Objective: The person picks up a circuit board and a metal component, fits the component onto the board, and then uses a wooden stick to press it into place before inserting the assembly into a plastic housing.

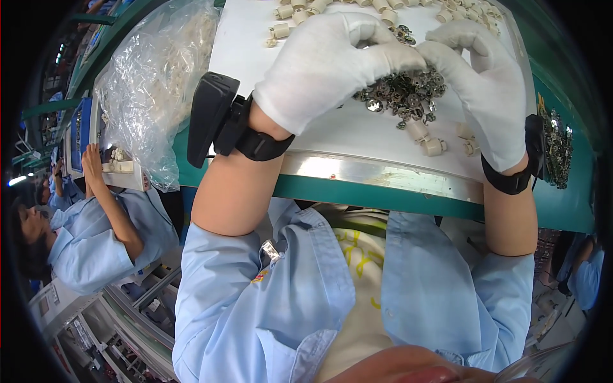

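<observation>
My left hand [332, 70] and my right hand [488, 86], both in white gloves, are raised over a white work surface [239, 41]. Their fingers are curled, with the thumbs stretched toward each other until the tips nearly meet. Whatever sits between the fingers is hidden by the gloves. Under and between the hands lies a heap of small shiny metal parts [408, 96]. Short cream plastic cylinders [434, 147] lie just nearer than the heap, and several more cream pieces [300, 9] are spread along the far side.
A clear plastic bag [156, 76] of pale parts stands left of the work surface. A metal strip [377, 175] edges the near side of the green table [383, 195]. On the right lies another pile of metal parts [557, 150]. A co-worker [102, 230] in light blue sits at left.
</observation>
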Demonstrator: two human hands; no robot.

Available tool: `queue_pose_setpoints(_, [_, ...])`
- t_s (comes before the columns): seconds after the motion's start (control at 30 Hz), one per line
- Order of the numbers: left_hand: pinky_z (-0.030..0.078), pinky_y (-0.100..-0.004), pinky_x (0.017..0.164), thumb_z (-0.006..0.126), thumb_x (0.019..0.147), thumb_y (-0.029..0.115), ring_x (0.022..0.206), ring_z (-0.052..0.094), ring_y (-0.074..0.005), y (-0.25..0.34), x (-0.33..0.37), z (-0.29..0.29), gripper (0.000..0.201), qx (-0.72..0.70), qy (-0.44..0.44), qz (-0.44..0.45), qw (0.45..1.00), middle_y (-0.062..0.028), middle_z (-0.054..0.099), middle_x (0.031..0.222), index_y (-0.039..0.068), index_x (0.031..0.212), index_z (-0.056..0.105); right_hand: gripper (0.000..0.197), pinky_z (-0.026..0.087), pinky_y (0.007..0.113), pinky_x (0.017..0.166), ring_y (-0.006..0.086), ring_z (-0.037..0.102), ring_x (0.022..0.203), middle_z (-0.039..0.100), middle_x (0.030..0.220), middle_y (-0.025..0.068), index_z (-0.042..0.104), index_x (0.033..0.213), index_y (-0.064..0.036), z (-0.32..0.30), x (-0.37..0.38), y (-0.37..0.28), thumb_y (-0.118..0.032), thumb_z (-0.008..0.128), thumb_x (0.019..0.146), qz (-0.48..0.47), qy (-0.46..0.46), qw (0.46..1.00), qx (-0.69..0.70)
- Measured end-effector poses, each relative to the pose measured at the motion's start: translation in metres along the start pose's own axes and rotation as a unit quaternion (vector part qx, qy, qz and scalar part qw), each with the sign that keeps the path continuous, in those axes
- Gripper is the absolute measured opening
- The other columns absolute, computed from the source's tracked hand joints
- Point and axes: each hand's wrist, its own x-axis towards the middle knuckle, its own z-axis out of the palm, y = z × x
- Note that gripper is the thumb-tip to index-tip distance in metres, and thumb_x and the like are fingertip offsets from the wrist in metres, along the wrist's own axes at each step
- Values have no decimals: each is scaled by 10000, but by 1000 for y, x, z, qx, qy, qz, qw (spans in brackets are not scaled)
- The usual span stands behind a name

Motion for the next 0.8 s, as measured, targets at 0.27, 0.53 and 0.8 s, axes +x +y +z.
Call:
queue_pose_setpoints(0.27, [444, -260, 579, 581, 856, 172, 621, 563, -144, -35, 10, -3, 189, 133, 74, 176, 973, -80, 617, 707, 11, 913, 661, 208, 396, 220, 844, 99, 527, 920, 601, 996, 35, 604, 1037, 11, 5, 6, 2, -133, 529, 906, 98, -4, 995, 8])
queue_pose_setpoints(0.53, [444, -246, 598, 576, 867, 169, 671, 556, -127, -23, 11, -5, 272, 77, 16, 159, 984, -77, 623, 813, -20, 1061, 595, 224, 410, 241, 841, 113, 543, 926, 602, 1004, 42, 601, 1042, 13, 8, 7, -6, -145, 534, 898, 43, -30, 995, -80])
queue_pose_setpoints(0.8, [433, -187, 711, 535, 904, 91, 804, 532, -59, -29, 7, -10, 364, -302, -109, 132, 938, -34, 604, 968, -42, 1240, 484, 212, 420, 254, 840, 127, 547, 927, 603, 998, 52, 606, 1029, 12, 6, 2, -8, -82, 601, 839, 82, -46, 995, -23])
